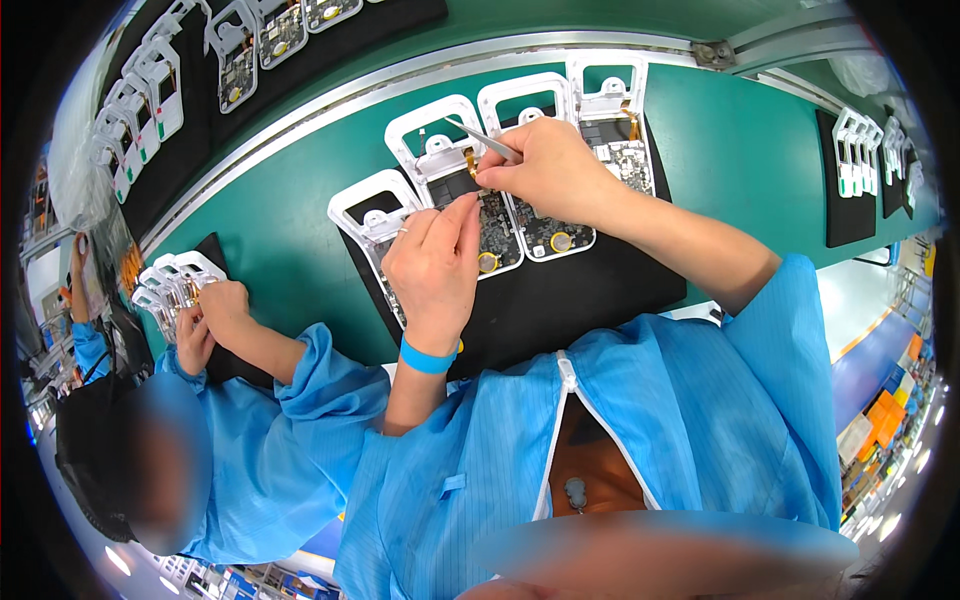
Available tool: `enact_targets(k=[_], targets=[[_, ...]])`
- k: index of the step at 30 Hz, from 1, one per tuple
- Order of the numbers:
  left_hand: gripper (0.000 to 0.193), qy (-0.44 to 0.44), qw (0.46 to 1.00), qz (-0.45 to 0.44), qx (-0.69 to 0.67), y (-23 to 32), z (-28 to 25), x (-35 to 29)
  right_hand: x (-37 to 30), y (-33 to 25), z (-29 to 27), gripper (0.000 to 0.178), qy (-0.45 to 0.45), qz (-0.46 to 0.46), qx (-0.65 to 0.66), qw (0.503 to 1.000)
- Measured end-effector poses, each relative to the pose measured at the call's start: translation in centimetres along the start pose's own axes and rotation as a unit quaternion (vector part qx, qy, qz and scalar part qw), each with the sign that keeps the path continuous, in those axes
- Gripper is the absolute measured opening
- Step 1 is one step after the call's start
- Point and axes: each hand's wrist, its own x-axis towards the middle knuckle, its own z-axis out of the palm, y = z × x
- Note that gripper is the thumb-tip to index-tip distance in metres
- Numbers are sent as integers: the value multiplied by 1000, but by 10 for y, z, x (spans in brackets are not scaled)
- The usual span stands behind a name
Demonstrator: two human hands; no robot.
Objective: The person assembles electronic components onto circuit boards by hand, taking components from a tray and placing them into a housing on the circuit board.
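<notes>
Several white plastic housings with a handle-like loop and exposed circuit boards lie in a row on a black mat. My right hand (pixel 553 172) is closed on grey tweezers (pixel 489 138), whose points face up and left over one housing's loop (pixel 432 108). Its fingertips are beside a gold flex cable (pixel 471 163) on that housing. My left hand (pixel 436 262), a blue band at its wrist, has thumb and forefinger pinched at the edge of the same circuit board (pixel 497 228). Whatever is between those fingertips is hidden. A yellow coin-shaped part (pixel 487 262) sits low on the board.
The black mat (pixel 560 305) lies on a green bench (pixel 730 190). At left, a co-worker's hands (pixel 215 315) work on similar housings (pixel 178 280). More housings stand on a black mat (pixel 838 225) at right and beyond the metal rail (pixel 330 105).
</notes>
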Motion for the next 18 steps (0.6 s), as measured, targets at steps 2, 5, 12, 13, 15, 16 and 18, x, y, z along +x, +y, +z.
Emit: enact_targets(k=[2, 5, 12, 13, 15, 16, 18], targets=[[16, -3, 1000, -5, 2, -1, -3, -1, 2, -2, 2, 25, -2, 6, -4, 1000], [17, -3, 1000, -4, 0, -3, -2, -5, 4, -6, 4, 27, 1, 24, -5, 1000], [18, -19, 999, 44, -1, 7, 3, -7, 10, 7, 8, 29, 10, 9, -29, 999], [18, -19, 999, 44, -2, 7, 3, -8, 10, 8, 8, 29, 10, 10, -29, 999], [19, -28, 998, 51, -2, 6, 5, -10, 9, 7, 6, 29, 6, 3, -54, 999], [19, -29, 998, 50, -2, 5, 5, -10, 10, 5, 5, 29, 5, 3, -54, 999], [20, -25, 998, 54, 4, 4, 5, -9, 9, 0, 3, 29, -15, 30, -55, 998]])
